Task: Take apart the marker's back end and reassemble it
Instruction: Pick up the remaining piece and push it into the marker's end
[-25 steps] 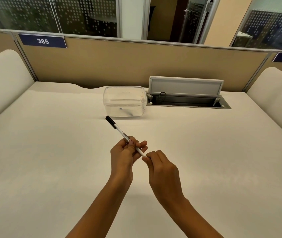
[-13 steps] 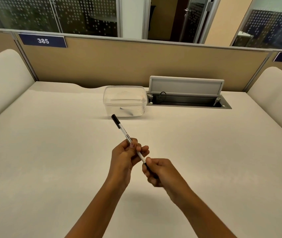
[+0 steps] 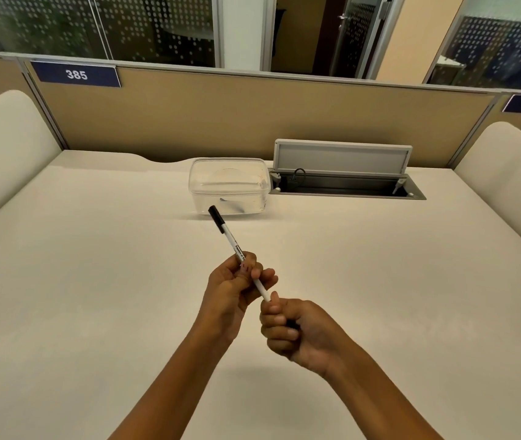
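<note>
A white marker [image 3: 230, 243] with a black cap at its far tip points up and away over the desk. My left hand [image 3: 232, 289] grips its barrel at the middle, fingers wrapped round it. My right hand [image 3: 294, 328] is closed in a fist over the marker's back end, which is hidden inside the fingers; only a dark sliver shows between them. Whether the end piece is on or off the barrel I cannot tell.
A clear plastic box [image 3: 229, 185] with a lid stands behind the marker's tip, something dark lying inside. To its right is an open cable hatch [image 3: 345, 182] in the cream desk [image 3: 94, 281]. Beige partitions close the back and sides.
The marker has tilted more upright, its capped tip swinging toward the box. My right hand has turned its wrist, rolling from knuckles-up to a fist over the back end.
</note>
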